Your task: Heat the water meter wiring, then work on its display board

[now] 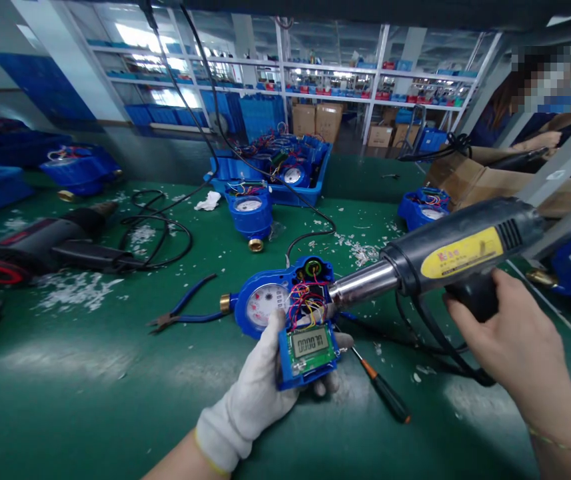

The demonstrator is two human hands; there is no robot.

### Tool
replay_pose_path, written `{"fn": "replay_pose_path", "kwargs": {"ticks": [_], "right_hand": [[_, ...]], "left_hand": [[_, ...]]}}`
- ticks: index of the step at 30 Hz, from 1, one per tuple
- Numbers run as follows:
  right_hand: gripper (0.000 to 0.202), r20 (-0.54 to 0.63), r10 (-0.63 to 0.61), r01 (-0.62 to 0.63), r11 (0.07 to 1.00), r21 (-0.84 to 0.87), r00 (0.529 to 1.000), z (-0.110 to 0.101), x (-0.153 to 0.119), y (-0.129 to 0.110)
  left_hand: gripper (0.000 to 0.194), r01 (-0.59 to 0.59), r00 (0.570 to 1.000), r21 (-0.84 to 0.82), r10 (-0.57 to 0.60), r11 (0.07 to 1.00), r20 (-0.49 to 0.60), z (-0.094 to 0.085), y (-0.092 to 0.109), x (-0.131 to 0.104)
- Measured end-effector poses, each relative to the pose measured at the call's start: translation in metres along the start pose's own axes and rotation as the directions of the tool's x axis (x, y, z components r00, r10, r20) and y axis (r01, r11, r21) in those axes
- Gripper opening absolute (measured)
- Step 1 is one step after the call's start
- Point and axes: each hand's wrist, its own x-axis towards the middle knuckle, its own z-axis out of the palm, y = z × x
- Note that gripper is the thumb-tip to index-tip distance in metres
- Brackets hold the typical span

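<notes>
Your white-gloved left hand is wrapping its fingers around the blue plastic water meter with its small green display board, thumb pressing on top, tilting it up off the green table so its coloured wires face the nozzle. Your bare right hand is closing its fingers around the black heat gun's grip, aiming the metal tip at those wires. A black-handled screwdriver is lying just beside the meter.
</notes>
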Motion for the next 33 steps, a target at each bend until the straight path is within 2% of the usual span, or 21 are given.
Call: {"fn": "replay_pose_path", "kwargs": {"ticks": [4,6,9,11,14,18,21,23,25,27,28,30,31,33], "right_hand": [[0.062,0.072,-0.001,-0.003,0.999,0.054,0.997,0.007,0.009,0.003],[0.059,0.174,0.020,-0.040,0.993,0.110,0.985,0.011,0.018,0.000],[0.049,0.364,0.060,-0.124,0.980,0.155,0.929,0.021,0.033,-0.004],[0.046,0.427,0.081,-0.158,0.976,0.148,0.901,0.033,0.042,-0.005],[0.047,0.469,0.088,-0.162,0.979,0.120,0.879,0.054,0.048,-0.007],[0.047,0.496,0.059,-0.115,0.990,0.083,0.866,0.078,0.048,-0.010],[0.051,0.485,0.035,-0.085,0.993,0.081,0.874,0.085,0.050,-0.010],[0.055,0.442,0.005,-0.046,0.996,0.082,0.897,0.078,0.048,-0.010],[0.056,0.378,-0.054,0.018,0.995,0.097,0.924,0.063,0.037,-0.014],[0.049,0.334,-0.159,0.110,0.981,0.159,0.929,0.042,0.011,-0.023],[0.042,0.331,-0.231,0.165,0.962,0.216,0.915,0.033,-0.006,-0.030],[0.030,0.359,-0.396,0.271,0.896,0.351,0.845,0.018,-0.046,-0.046],[0.031,0.378,-0.463,0.307,0.861,0.405,0.801,0.015,-0.066,-0.053],[0.043,0.390,-0.523,0.366,0.836,0.409,0.758,0.016,-0.096,-0.066]], "left_hand": [[0.080,-0.001,1.000,-0.009,0.002,1.000,0.026,-0.002,0.001,0.001],[0.080,0.011,1.000,-0.015,-0.010,1.000,0.029,-0.003,0.003,0.001],[0.074,0.011,0.999,-0.027,-0.010,1.000,0.036,-0.004,0.005,0.000],[0.070,0.021,0.998,-0.044,-0.019,0.999,0.056,-0.005,0.005,-0.001],[0.074,0.050,0.996,-0.088,-0.044,0.995,0.075,-0.006,0.005,-0.004],[0.080,0.028,0.998,-0.129,-0.020,0.991,0.066,-0.002,0.001,-0.006],[0.076,0.035,0.999,-0.143,-0.030,0.989,0.038,0.004,-0.003,-0.008],[0.073,0.046,0.999,-0.171,-0.040,0.984,0.037,0.006,-0.007,-0.013],[0.071,0.051,0.998,-0.197,-0.045,0.979,0.038,0.008,-0.012,-0.020],[0.069,0.040,0.999,-0.198,-0.037,0.979,0.019,0.009,-0.017,-0.028],[0.067,0.022,1.000,-0.192,-0.023,0.981,-0.005,0.010,-0.019,-0.031],[0.063,-0.036,0.998,-0.170,0.025,0.985,-0.062,0.013,-0.021,-0.037],[0.061,-0.060,0.995,-0.156,0.045,0.986,-0.094,0.015,-0.022,-0.039],[0.058,-0.118,0.982,-0.113,0.099,0.987,-0.161,0.019,-0.024,-0.042]]}}
